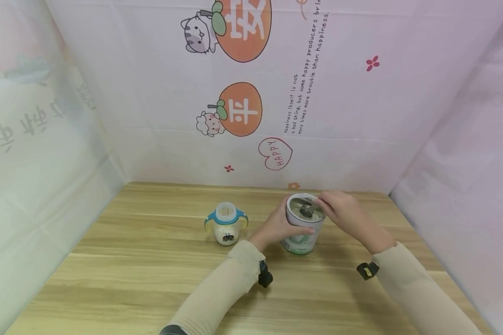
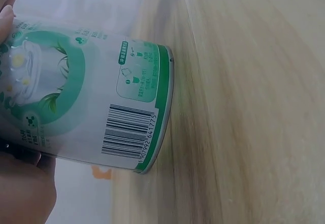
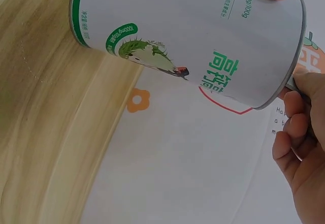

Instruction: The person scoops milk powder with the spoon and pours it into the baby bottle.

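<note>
An open white and green tin [image 1: 299, 244] stands on the wooden table, and light powder shows inside it below the rim. My left hand [image 1: 275, 227] grips the tin's side, thumb across the front. In the left wrist view the tin's barcode [image 2: 128, 131] and green base band are visible. A metal spoon [image 1: 306, 211] lies with its bowl inside the tin's mouth. At the right of the rim, my right hand [image 1: 347, 215] pinches the spoon's handle. The right wrist view shows that hand's curled fingers [image 3: 297, 125] close by the rim, with most of the handle hidden.
Left of the tin, a baby bottle [image 1: 226, 232] with a blue collar and two side handles stands upright on the table [image 1: 151, 260]. A printed white cloth [image 1: 167, 153] hangs behind the table, with more cloth at both sides.
</note>
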The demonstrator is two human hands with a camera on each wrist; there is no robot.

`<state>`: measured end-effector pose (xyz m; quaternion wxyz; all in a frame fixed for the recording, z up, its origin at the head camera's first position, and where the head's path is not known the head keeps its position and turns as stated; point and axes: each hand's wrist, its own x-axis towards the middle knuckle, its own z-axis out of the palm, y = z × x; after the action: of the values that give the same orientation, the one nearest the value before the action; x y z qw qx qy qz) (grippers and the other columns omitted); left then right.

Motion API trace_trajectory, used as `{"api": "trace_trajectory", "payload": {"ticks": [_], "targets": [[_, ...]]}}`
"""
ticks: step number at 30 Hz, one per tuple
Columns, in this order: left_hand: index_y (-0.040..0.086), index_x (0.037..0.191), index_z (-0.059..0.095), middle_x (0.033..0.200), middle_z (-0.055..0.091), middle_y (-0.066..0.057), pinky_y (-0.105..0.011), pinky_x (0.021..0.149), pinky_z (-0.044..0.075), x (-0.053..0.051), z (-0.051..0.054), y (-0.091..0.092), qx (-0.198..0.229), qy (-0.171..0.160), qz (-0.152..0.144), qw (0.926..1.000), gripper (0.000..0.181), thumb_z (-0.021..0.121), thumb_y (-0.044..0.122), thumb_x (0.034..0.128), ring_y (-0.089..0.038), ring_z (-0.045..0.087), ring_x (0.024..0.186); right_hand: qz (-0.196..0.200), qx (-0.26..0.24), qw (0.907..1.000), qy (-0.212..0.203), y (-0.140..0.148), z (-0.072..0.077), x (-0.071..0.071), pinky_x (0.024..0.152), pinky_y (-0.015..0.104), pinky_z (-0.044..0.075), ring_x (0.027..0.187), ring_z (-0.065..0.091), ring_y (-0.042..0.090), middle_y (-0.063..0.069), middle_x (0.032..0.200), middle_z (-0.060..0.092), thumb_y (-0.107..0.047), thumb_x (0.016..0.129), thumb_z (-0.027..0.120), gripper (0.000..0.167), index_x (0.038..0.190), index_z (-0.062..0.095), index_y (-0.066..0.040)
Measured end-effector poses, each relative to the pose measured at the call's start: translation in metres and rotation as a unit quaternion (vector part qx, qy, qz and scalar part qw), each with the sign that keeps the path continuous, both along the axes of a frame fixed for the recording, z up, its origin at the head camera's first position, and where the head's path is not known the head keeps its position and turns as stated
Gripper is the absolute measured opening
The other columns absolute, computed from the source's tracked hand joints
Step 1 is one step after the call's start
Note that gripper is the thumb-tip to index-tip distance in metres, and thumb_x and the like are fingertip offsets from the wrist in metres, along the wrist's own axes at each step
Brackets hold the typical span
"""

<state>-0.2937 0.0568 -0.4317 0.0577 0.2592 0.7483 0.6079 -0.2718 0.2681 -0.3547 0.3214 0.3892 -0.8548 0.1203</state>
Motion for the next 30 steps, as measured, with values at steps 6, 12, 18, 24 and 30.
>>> {"api": "trace_trajectory", "payload": {"ticks": [6,12,18,24,30], "targets": [[0.029,0.15,0.031,0.143,0.049,-0.001,-0.036,0.102,0.043,-0.001,-0.001,0.0,0.01,0.007,-0.023,0.9997,0.095,0.09,0.029,0.0764,-0.011,0.052,0.123,0.022,0.038,0.999,0.004,-0.004,0.002,-0.002,0.059,0.033,0.054,0.069,0.061,0.017,0.001,0.077,0.062,0.0,0.084,0.077,0.015,0.087,0.063,-0.006],[0.029,0.15,0.032,0.144,0.049,-0.005,-0.035,0.102,0.042,0.001,-0.002,-0.001,0.017,0.009,-0.026,0.9995,0.095,0.091,0.027,0.0762,-0.014,0.053,0.124,0.06,0.084,0.9943,-0.026,-0.01,0.006,-0.002,0.059,0.029,0.053,0.069,0.059,0.016,0.001,0.077,0.063,0.004,0.082,0.077,0.019,0.088,0.062,-0.006],[0.03,0.15,0.031,0.145,0.047,-0.005,-0.033,0.101,0.043,0.001,-0.001,-0.003,0.01,0.003,-0.026,0.9996,0.095,0.09,0.028,0.0764,-0.015,0.053,0.124,0.049,0.115,0.9863,-0.108,-0.018,0.013,0.001,0.063,0.027,0.054,0.071,0.06,0.012,0.001,0.079,0.062,0.004,0.088,0.073,0.012,0.091,0.066,-0.005],[0.029,0.15,0.031,0.142,0.048,0.001,-0.031,0.1,0.044,0.001,0.002,-0.003,0.009,-0.002,-0.023,0.9997,0.095,0.09,0.028,0.0764,-0.02,0.053,0.125,0.035,0.112,0.9756,-0.186,-0.026,0.019,0.005,0.055,0.023,0.048,0.061,0.046,0.004,-0.008,0.069,0.051,0.001,0.093,0.068,0.018,0.079,0.063,-0.009],[0.03,0.15,0.031,0.141,0.049,0.003,-0.034,0.1,0.045,0.002,0.001,-0.003,-0.004,0.0,-0.017,0.9999,0.093,0.089,0.032,0.0773,-0.019,0.053,0.124,0.024,0.097,0.9696,-0.223,-0.028,0.022,0.005,0.05,0.022,0.038,0.054,0.037,0.002,-0.011,0.061,0.04,-0.002,0.095,0.066,0.03,0.07,0.055,-0.015]]}}
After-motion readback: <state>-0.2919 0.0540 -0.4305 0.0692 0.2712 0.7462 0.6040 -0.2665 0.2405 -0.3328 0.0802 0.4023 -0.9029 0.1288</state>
